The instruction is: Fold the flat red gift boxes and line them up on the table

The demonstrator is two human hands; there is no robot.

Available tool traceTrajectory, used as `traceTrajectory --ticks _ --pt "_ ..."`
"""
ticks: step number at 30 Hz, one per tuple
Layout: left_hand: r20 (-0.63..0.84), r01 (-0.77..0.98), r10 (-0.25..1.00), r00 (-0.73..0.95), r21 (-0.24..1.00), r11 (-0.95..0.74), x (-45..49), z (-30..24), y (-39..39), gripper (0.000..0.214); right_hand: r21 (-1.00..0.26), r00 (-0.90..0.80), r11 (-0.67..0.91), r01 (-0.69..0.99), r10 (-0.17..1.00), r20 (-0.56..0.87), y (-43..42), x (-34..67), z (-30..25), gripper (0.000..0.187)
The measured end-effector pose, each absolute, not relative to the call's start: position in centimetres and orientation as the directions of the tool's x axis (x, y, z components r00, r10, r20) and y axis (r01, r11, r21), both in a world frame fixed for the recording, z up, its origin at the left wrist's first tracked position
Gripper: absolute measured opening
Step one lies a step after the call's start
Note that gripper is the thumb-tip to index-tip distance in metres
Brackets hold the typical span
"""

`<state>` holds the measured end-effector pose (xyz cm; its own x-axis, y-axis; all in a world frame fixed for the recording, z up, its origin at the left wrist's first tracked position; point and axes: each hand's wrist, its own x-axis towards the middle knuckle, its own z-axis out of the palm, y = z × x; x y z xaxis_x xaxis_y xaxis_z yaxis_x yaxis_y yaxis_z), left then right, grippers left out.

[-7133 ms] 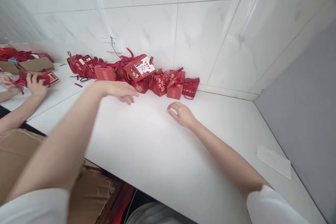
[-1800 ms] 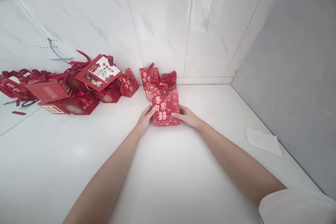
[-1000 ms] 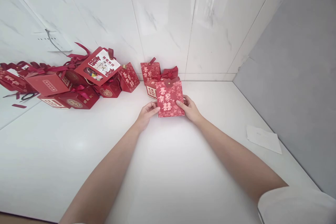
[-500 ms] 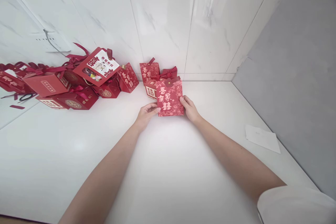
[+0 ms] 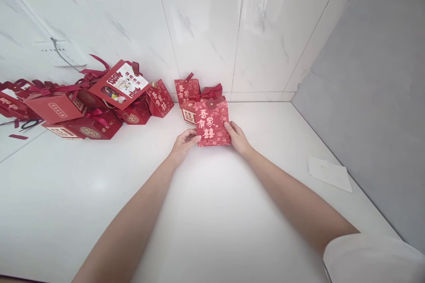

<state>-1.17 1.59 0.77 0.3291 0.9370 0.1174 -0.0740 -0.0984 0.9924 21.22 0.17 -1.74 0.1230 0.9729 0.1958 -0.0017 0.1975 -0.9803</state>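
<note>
On the near side, over the white table (image 5: 199, 212), the left hand (image 5: 184, 146) pinched the lower left corner of a red box (image 5: 212, 124), its thumb in front. The right hand (image 5: 237, 138) pinched the right edge, its thumb higher up and farther toward the side than two seconds earlier, when it had lain across the lower front. Seven seconds earlier, the hands had been apart above the table; now they had the red box between them.

It was patterned with paler pink flowers, with light Chinese characters on the front and a gold stud on the darker flap. The front faced the near side. The long axis ran up from the near bottom edge to the flap, leaning very slightly left at the top.

Just beyond, partly hidden, were a cream-panelled box (image 5: 190, 116), a bow-topped box (image 5: 211, 92) and a tabbed box (image 5: 187, 87). To their left sat piled ribboned boxes (image 5: 106, 126); farthest off rose a tiled wall (image 5: 199, 22).
</note>
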Motion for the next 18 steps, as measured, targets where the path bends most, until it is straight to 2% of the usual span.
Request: traceTrajectory --ticks 18 --pt "0.114 -0.076 0.94 0.321 0.993 -0.094 -1.03 0.68 1.41 0.03 -0.977 0.139 0.211 0.018 0.968 0.211 -0.08 21.3 -1.58 0.048"
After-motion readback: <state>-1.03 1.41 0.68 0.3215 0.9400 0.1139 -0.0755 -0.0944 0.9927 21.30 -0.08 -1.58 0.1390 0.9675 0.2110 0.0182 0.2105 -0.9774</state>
